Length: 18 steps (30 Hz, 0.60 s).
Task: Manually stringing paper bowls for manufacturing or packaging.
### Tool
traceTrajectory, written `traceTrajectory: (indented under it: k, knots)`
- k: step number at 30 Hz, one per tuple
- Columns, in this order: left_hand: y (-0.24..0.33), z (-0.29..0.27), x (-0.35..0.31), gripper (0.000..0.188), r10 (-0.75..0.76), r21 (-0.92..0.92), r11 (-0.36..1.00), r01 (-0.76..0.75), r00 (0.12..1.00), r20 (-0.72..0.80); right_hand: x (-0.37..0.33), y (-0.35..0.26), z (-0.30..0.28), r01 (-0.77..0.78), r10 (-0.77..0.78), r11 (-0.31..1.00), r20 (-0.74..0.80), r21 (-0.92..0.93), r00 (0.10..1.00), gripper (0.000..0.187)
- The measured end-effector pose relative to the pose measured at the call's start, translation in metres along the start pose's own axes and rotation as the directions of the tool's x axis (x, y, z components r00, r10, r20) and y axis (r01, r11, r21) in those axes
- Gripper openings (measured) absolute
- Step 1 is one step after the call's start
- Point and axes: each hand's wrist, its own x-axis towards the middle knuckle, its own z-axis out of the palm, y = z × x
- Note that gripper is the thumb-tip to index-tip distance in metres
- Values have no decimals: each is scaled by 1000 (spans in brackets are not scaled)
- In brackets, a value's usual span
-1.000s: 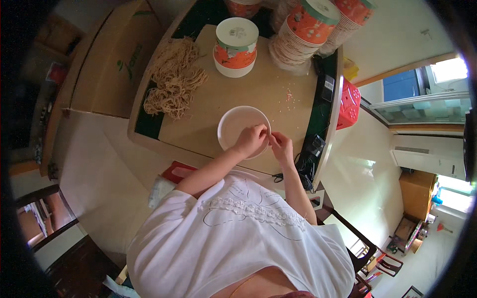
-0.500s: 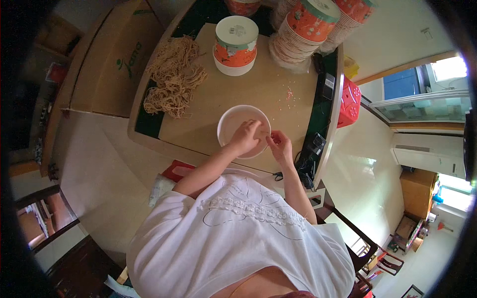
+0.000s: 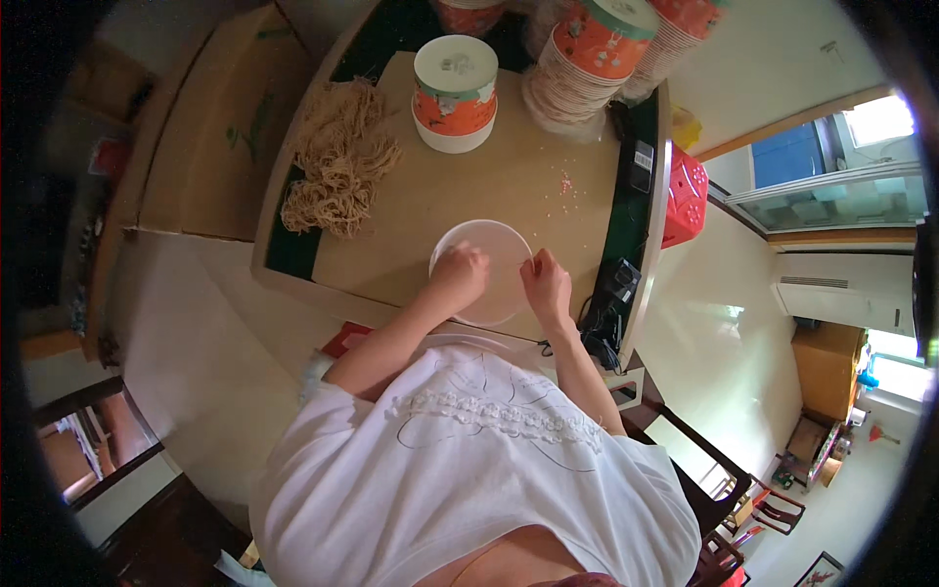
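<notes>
Pale flooring surrounds your desk (image 3: 548, 186), a tan-topped surface with a dark green border, set beside a large cardboard box (image 3: 210, 127) on your left. You stand at its near edge with the white round container (image 3: 499, 249) directly before you, close to the rim, so both arms reach it without stretching. Your left hand (image 3: 460, 274) rests curled over the container's left side, fingers bent down onto or into it; whether it pinches anything cannot be told from this height. Your right hand (image 3: 548, 286) sits at the right rim, fingers closed on the edge as if steadying it. A heap of dried noodles (image 3: 337, 166) lies on the desk's left part, well apart from the container yet within your reach. One orange-and-white paper cup (image 3: 455, 93) stands upright farther back, and nested stacks of like cups (image 3: 587, 59) lean at the far right. A red plastic stool (image 3: 685, 196) stands just beyond the right edge.
</notes>
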Motion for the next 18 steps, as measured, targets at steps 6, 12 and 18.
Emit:
traceTrajectory:
  k: [6,12,18]
  knots:
    - [11,-35,-16,9,-35,10,999,35,999,-29,-12,-3,7,-12,10,999,42,47,999,19]
    - [6,3,-13,12,-264,-749,258,610,790,553,-41,-36,-48,27,-41,986,81,162,996,11]
    - [30,18,-1,12,-163,-650,-398,647,647,745,-69,-62,-62,104,-299,931,571,349,764,29]
